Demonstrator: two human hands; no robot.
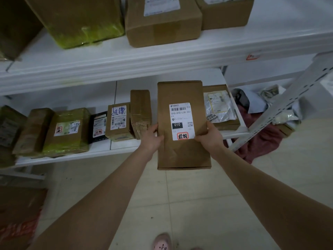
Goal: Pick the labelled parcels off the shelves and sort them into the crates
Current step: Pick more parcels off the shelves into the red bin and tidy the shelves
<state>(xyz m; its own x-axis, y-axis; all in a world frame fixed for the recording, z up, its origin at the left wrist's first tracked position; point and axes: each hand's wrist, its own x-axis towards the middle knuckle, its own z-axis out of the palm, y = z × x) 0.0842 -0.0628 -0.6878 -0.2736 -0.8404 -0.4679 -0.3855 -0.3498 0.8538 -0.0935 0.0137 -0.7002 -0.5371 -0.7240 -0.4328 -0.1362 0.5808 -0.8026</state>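
Observation:
I hold a tall brown cardboard parcel (pixel 182 152) in front of the lower shelf (pixel 124 146), its white label marked 010 facing me. My left hand (pixel 153 137) grips its left edge and my right hand (pixel 210 137) grips its right edge, thumbs on the front face. The parcel's far end reaches over the shelf's front edge. Several more labelled parcels stand in a row on the lower shelf, among them a small box with blue handwriting (pixel 119 121) and a green-taped box (pixel 67 131).
Large cardboard boxes (pixel 162 27) fill the upper shelf (pixel 126 58). A silver bag parcel (pixel 219 107) lies on a box to the right. A white perforated shelf post (pixel 281 109) slants at right, with a red cloth (pixel 259 143) and bags behind. Tiled floor lies below.

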